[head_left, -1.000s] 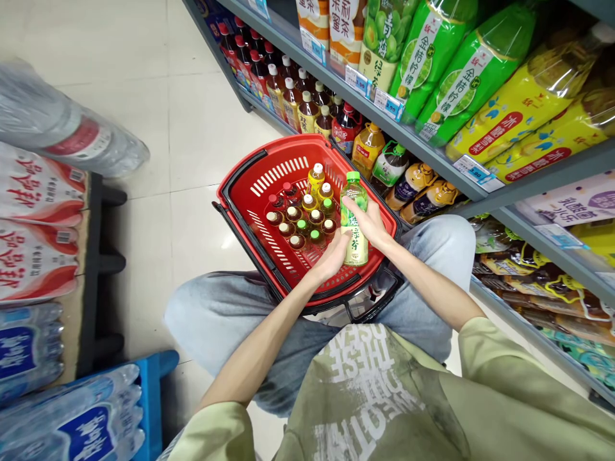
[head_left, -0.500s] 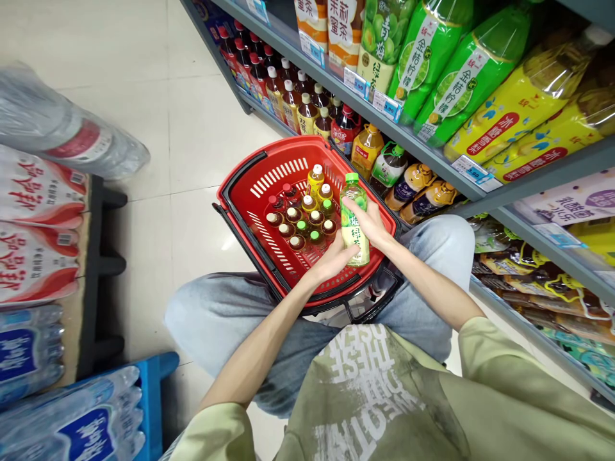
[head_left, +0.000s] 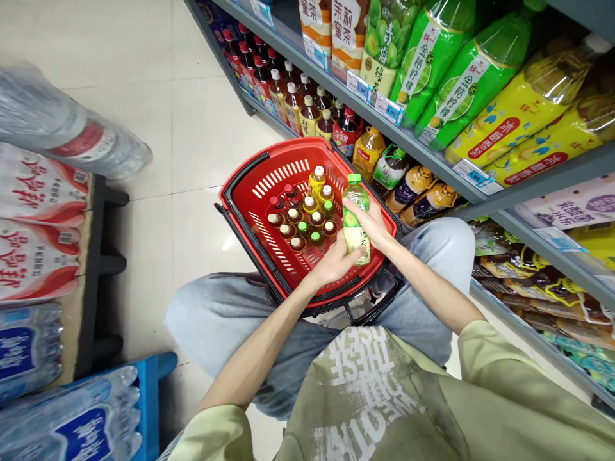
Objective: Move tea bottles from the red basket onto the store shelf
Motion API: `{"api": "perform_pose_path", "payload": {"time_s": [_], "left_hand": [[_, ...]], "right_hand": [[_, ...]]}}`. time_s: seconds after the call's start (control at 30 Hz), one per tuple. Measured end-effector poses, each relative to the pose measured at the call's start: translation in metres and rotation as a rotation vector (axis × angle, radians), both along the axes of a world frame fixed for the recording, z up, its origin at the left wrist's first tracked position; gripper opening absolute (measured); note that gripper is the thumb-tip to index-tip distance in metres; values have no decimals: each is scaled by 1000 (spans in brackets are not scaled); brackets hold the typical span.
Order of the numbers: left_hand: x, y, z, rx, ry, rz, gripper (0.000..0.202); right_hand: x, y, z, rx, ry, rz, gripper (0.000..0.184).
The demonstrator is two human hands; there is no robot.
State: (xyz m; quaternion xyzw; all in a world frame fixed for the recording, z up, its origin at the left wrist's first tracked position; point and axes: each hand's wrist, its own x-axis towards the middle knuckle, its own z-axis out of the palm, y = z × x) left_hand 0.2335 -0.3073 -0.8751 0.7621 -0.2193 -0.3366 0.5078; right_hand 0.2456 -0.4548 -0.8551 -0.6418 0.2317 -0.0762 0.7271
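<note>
Wrapped water packs (head_left: 38, 189) at left, red basket (head_left: 298, 152) holding small bottles (head_left: 316, 221), left hand (head_left: 336, 262) curled around the lower part of a green-capped drink (head_left: 354, 237) over the basket, right hand (head_left: 372, 224) wrapped around its middle, stocked shelves (head_left: 420, 146).

Just off centre toward 3 o'clock, the held bottle (head_left: 354, 192) reads 绿茶, partly covered, while at 5 o'clock the shirt (head_left: 369, 384) spells THESE among blurred words. 茉莉蜜茶 stands on an orange-and-white bottle (head_left: 349, 32) between 12 and 1, 青梅绿茶 on a plum-printed bottle (head_left: 387, 48) at 1, 统一 and 金桔柠檬 on lime-green bottles (head_left: 451, 89) between 1 and 2, and 统一 with 冰糖雪梨 on yellow bottles (head_left: 509, 125) past 2, above price tags (head_left: 391, 109) showing 3.90. Purple-and-white packaging (head_left: 567, 205) near 3 o'clock shows 乳酸菌, and red-and-white packs (head_left: 36, 256) near 9 carry 饮用纯净水.
</note>
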Motion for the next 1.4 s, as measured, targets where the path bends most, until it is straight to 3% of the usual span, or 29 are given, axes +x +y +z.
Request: {"api": "perform_pose_path", "payload": {"time_s": [0.1, 0.3, 0.4, 0.5, 0.7, 1.0, 1.23, 1.4], "left_hand": [[-3, -1, 3, 41, -77, 35, 74], [0, -3, 9, -80, 47, 139, 68], [3, -2, 14, -165, 147, 118, 62], [3, -1, 17, -155, 133, 86, 61], [-4, -2, 13, -35, 63, 55, 65], [-5, -1, 15, 61, -70, 34, 66], [-7, 0, 17, 46, -118, 25, 66], [-7, 0, 17, 153, -234, 7, 72]], "right_hand": [[3, 1, -2, 27, -49, -29, 40], [8, -6, 2, 338, 10, -58, 40], [10, -12, 7, 485, 50, -37, 43], [9, -14, 10, 562, 89, -25, 46], [8, -10, 9, 500, 121, -35, 38], [8, -6, 3, 290, 49, -24, 42], [4, -2, 9, 263, -12, -45, 39], [4, -2, 10, 174, -58, -77, 43]]}}
